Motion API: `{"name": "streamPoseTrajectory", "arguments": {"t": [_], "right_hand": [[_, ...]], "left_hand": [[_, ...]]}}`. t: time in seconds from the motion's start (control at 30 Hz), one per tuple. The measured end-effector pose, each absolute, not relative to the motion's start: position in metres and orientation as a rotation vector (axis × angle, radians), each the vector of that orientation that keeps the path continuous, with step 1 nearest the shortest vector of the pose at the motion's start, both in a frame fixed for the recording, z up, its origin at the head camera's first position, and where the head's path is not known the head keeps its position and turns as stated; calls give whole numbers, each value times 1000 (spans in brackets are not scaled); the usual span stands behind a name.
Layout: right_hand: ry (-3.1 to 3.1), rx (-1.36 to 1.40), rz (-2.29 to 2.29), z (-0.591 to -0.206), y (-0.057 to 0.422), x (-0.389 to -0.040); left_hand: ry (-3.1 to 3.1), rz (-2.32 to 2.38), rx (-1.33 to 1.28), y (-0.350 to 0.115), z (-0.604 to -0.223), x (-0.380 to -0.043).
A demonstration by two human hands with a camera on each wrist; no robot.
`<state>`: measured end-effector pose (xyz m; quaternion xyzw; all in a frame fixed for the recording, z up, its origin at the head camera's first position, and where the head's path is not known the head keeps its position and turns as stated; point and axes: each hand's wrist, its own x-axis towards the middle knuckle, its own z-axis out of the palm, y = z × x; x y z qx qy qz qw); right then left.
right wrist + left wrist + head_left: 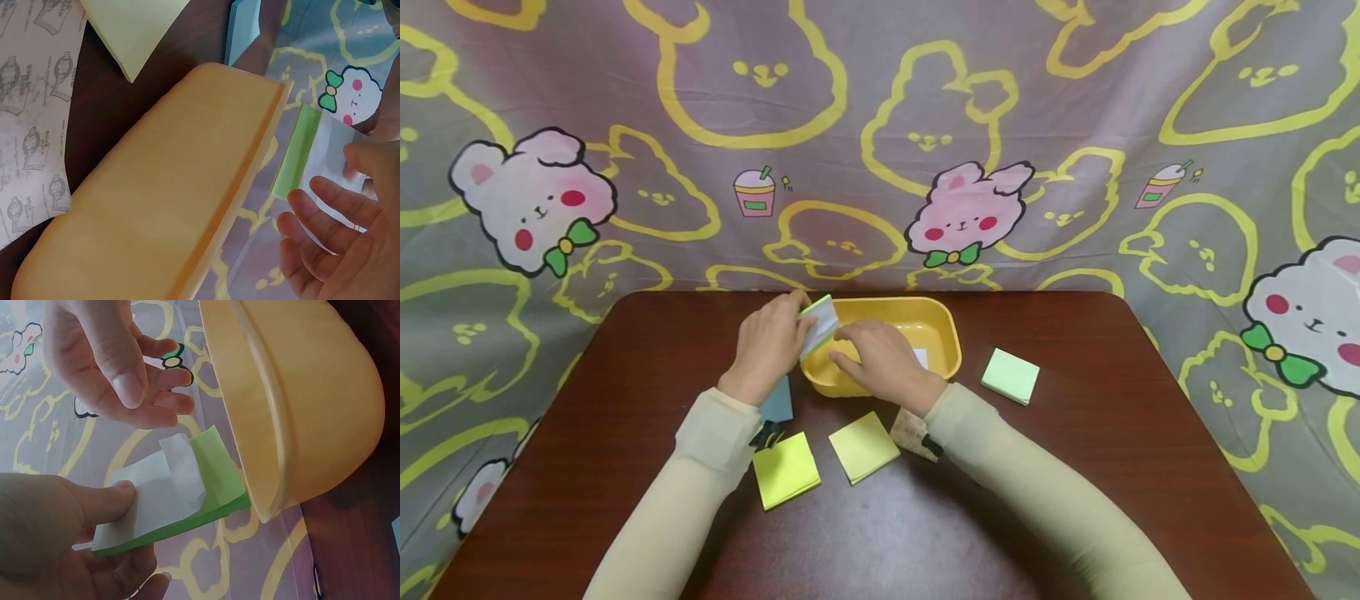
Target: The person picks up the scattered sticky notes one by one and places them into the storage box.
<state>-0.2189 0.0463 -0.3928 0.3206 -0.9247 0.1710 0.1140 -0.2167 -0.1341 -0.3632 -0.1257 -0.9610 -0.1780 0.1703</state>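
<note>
By the yellow tray (325, 400), green pad (219, 475) pinched in left fingers (112, 501) — right fingers (342, 200) relaxed, nearby

A big grey-purple cloth (850, 167) with yellow line drawings of round animals hangs behind the tabletop and down both its sides. It has thin creases and looks pinker near the top. White-and-pink bunny heads (966, 217) are printed on it, with red cheeks and green bows that have yellow middles. Two pink drink cups (754, 193) with green straws are printed there too. The dark red-brown tabletop (1075, 417) has streaks like wood and round back corners. Its back edge is close to the cloth. A pale, soft shine (880, 542) lies on its front part.
</note>
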Motion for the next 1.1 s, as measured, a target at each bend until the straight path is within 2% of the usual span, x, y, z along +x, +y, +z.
{"name": "streamPoseTrajectory", "arguments": {"t": [1.1], "right_hand": [[-2734,924,522,-385,51,-227]], "left_hand": [[-2809,-502,-378,-129,-368,-227]]}}
